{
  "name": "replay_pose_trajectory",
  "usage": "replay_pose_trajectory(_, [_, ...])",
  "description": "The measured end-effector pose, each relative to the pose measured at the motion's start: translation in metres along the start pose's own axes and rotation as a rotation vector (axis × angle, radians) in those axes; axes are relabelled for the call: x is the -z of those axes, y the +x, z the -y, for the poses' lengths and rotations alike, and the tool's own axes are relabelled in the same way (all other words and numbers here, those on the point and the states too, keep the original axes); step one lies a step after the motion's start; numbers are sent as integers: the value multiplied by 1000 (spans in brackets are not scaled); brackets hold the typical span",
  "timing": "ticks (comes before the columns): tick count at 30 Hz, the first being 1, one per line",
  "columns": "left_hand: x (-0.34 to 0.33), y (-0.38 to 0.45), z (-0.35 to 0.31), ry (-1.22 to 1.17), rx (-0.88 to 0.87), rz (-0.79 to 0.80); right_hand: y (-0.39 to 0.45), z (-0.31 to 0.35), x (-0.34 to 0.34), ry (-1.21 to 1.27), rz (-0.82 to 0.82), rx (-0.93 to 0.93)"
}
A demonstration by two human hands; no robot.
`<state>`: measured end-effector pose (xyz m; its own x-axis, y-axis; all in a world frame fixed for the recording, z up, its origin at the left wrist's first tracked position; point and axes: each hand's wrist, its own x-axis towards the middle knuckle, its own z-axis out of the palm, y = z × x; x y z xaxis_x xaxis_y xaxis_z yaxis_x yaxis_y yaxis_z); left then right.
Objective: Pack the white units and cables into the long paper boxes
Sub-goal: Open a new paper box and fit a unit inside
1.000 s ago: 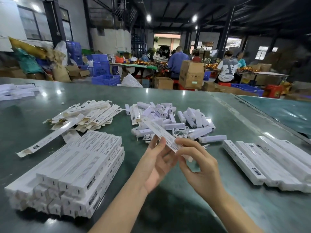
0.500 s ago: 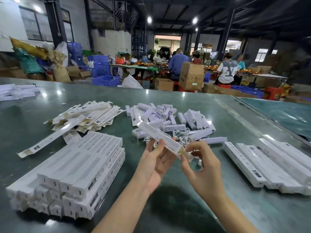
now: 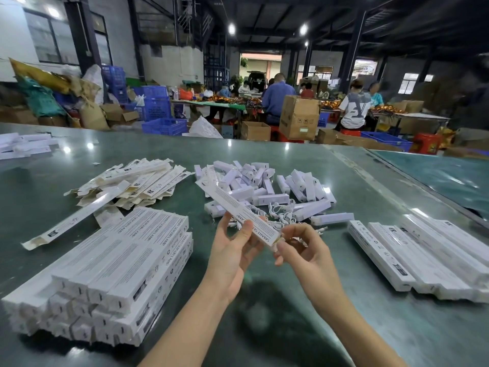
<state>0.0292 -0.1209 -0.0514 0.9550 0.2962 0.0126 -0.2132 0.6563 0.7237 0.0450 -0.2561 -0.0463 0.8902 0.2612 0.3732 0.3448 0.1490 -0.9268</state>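
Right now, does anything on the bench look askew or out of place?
One long flattened white paper box lies alone and diagonal, apart from the loose heap of flat boxes, its near flap open. The white stacks look tidy; nothing looks spilled or damaged.

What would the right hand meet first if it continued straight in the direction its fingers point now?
Probably the near end of the long paper box, where the right hand already has its fingertips; the left hand holds that box just beyond. Depth is unclear.
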Motion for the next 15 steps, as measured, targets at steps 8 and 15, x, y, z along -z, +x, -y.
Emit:
replay_pose_trajectory(8, [0, -1, -2, 6, -1, 9, 2, -4, 0, 250, -26, -190])
replay_pose_trajectory(15, [-2, -3, -2, 50, -16, 17, 2, -1, 1, 301, -26, -229])
